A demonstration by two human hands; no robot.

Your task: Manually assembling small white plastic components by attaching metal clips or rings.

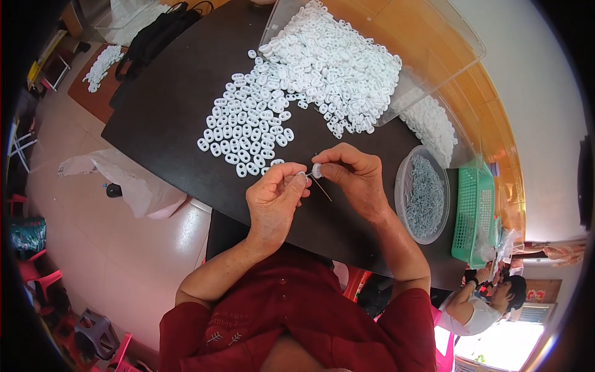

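My left hand [273,208] and my right hand [354,180] meet over the dark table, thumbs and fingers pinched. In the right pinch is a small white plastic piece [317,170]. Another white bit shows at my left fingertips, mostly hidden by them. Between and below the hands slants a thin brownish stick or wire [323,191]; how it joins the pieces is too small to tell. Just beyond my hands lie many loose white oval pieces with two holes [238,130], spread in a layer on the table.
Beyond is a heap of white pieces [334,68], spilling from a clear plastic bin [455,34]. At right stand a round tub [401,214] of grey-blue small parts and a green basket [476,208]. Another person [483,310] sits at lower right. Stools [96,335] stand at left.
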